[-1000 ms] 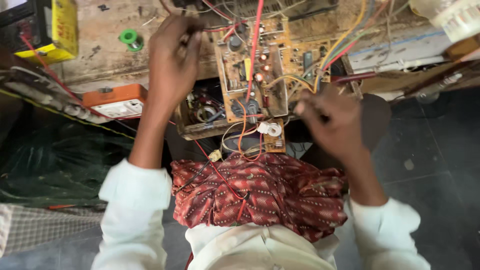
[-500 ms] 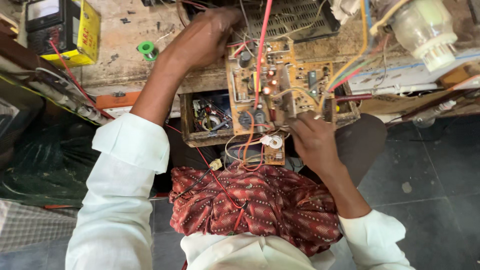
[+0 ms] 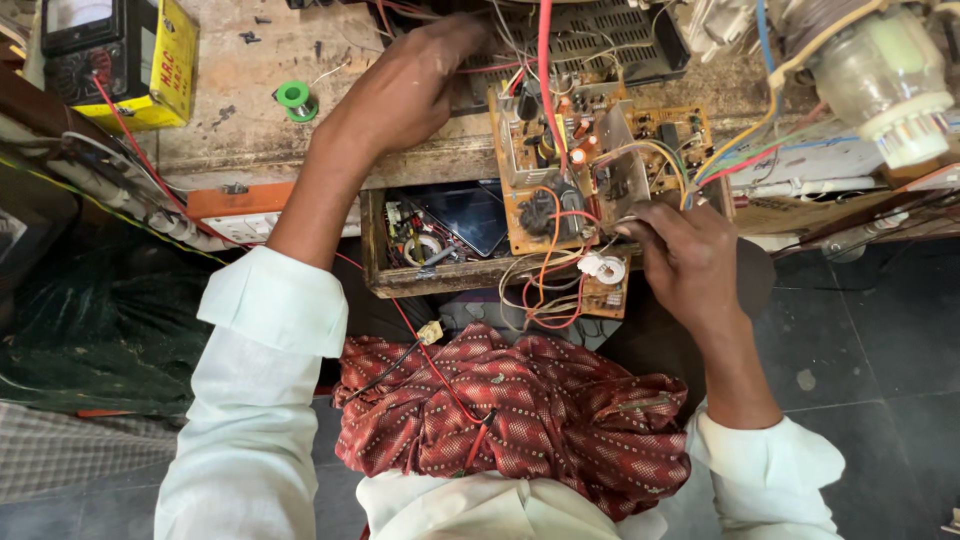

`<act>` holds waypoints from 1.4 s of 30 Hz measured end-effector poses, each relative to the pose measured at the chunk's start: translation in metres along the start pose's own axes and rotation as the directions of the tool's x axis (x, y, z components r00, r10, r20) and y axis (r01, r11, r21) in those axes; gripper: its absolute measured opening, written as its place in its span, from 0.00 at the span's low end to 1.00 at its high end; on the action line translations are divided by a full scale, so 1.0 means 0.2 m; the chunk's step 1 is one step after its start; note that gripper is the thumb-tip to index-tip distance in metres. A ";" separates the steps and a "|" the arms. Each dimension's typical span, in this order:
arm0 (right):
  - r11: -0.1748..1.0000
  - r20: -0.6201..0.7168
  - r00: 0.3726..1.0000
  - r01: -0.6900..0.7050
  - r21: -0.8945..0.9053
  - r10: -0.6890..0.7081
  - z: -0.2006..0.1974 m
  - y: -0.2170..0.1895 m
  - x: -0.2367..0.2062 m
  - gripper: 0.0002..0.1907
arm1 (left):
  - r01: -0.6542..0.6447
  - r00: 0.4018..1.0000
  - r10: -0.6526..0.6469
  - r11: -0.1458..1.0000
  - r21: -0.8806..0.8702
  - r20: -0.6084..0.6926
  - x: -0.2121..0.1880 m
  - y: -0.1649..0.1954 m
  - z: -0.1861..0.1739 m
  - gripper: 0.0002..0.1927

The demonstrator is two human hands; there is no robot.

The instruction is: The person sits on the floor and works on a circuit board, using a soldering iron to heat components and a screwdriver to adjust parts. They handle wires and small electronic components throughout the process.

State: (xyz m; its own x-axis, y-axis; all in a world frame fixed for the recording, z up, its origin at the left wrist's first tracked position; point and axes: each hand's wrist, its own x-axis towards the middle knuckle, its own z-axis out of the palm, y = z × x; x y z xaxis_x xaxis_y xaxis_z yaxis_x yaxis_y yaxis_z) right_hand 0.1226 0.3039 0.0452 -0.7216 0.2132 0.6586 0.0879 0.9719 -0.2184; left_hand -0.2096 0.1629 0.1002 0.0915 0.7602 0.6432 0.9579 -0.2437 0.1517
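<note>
A brown circuit board (image 3: 560, 165) with many small parts and red, orange and yellow wires lies over the front edge of a worn workbench (image 3: 240, 110). My left hand (image 3: 410, 85) reaches over the bench to the board's far left corner, fingers curled among thin wires beside a black vented casing (image 3: 620, 40). My right hand (image 3: 685, 255) is at the board's near right edge, its fingertips pinched on wires there. What the left fingers hold is hidden.
An open wooden drawer (image 3: 450, 235) under the bench holds small parts. A yellow-cased meter (image 3: 120, 60) with a red lead and a green solder spool (image 3: 295, 97) sit at the left. A pale plastic jar-like part (image 3: 880, 85) stands at the right. A red patterned cloth (image 3: 510, 415) lies on my lap.
The view has shifted down and left. My left hand has stretched further out over the bench to the board's far corner. My right hand has moved in to the board's right edge.
</note>
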 end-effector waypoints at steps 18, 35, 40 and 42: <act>0.993 0.058 0.991 0.121 -0.015 -0.120 0.05 0.14 0.11 0.10 | 0.135 0.969 -0.171 0.971 0.197 0.178 -0.05 -0.19 0.15 0.40; 0.974 0.094 0.994 0.040 0.224 -0.063 0.01 0.21 0.28 0.05 | 0.138 0.975 -0.176 0.958 0.253 0.138 -0.01 -0.23 0.14 0.23; 0.985 0.115 0.992 0.026 0.171 -0.046 0.04 0.26 0.26 0.08 | 0.242 0.923 -0.309 0.930 0.278 0.229 0.03 -0.18 0.14 0.21; 0.979 0.020 0.987 0.153 0.135 -0.157 0.04 0.29 0.25 0.10 | 0.278 0.907 -0.344 0.922 0.269 0.243 0.07 -0.15 0.14 0.22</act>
State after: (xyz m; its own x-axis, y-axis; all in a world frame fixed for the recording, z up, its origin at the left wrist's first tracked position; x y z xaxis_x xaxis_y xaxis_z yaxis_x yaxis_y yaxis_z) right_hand 0.0867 0.3710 0.0592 -0.7400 0.0557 0.6703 -0.1171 0.9707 -0.2099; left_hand -0.2299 0.1979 0.0823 -0.1805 0.9197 0.3487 0.9820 0.1485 0.1167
